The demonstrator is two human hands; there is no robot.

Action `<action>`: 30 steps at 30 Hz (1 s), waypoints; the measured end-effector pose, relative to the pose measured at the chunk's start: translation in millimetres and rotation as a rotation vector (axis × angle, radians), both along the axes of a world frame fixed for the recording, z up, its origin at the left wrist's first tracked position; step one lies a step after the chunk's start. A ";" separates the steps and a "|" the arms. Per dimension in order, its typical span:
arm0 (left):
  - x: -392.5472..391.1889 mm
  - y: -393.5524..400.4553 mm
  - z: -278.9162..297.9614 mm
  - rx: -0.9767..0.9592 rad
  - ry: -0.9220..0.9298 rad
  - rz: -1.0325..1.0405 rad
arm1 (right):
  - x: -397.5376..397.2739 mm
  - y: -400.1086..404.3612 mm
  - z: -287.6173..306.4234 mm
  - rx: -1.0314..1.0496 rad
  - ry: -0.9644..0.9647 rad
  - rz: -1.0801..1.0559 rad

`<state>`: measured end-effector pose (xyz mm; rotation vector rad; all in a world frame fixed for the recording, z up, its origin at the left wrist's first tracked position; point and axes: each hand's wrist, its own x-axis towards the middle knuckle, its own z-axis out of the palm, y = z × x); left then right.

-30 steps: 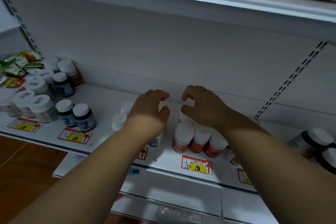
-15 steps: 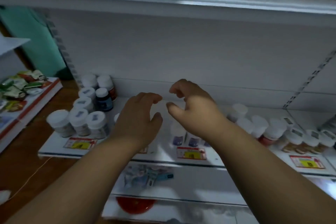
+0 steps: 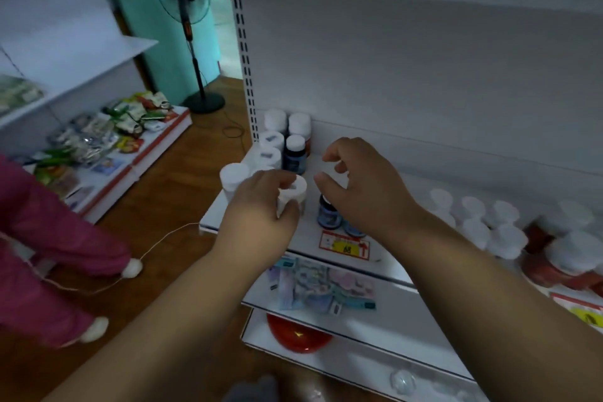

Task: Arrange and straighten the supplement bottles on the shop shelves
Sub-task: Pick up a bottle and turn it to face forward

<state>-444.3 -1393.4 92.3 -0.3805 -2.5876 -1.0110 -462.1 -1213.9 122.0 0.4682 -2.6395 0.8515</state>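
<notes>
Lying far left on a low white display [image 3: 156,143] edged in red: loose snack packets [image 3: 107,130], green and silvery, heaped together. Nearer, at the frame's left edge, a pink garment [image 3: 49,238] with white pompoms on a thin cord [image 3: 163,238] trailing over the wooden floor [image 3: 169,192]. Further back, a standing fan [image 3: 186,10] before a turquoise wall.

Clustered at the left end of the white shelf [image 3: 310,238]: white-capped supplement bottles [image 3: 270,140], upright and packed close, with one dark blue-labelled bottle [image 3: 295,155] among them and one white-capped bottle [image 3: 233,178] at the very corner. Gripping a white-capped bottle [image 3: 293,191] just right of that corner: left hand [image 3: 257,215], fingers curled over the cap, thumb against the side below; bottle upright on the shelf, near the front edge. Poised just to its right, above a small blue bottle [image 3: 328,214]: right hand [image 3: 365,189], thumb and forefinger bent into an open claw, apart, holding nothing; whether any fingertip touches a cap, cannot tell. Stuck on the shelf lip under it, a red and yellow price tag [image 3: 346,246].

Further right on the same shelf, blurred rows of white caps [image 3: 489,222], then red-bodied bottles [image 3: 554,268] at the frame's edge. Below, on lower shelves, a flat pastel packet [image 3: 319,287] and a red rounded item [image 3: 298,338].
</notes>
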 end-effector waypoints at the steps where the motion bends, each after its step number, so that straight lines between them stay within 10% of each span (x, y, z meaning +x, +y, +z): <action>1: -2.0 -7.2 0.8 0.002 -0.014 0.008 | -5.1 -7.1 -1.0 0.014 -0.015 0.001; 21: -143.5 -121.6 -7.9 -0.058 -0.080 -0.230 | -178.8 -127.3 -54.0 0.444 -0.388 -0.332; 30: -166.5 -137.1 -14.5 0.036 -0.100 -0.239 | -156.0 -123.3 -10.6 0.016 -0.225 -0.538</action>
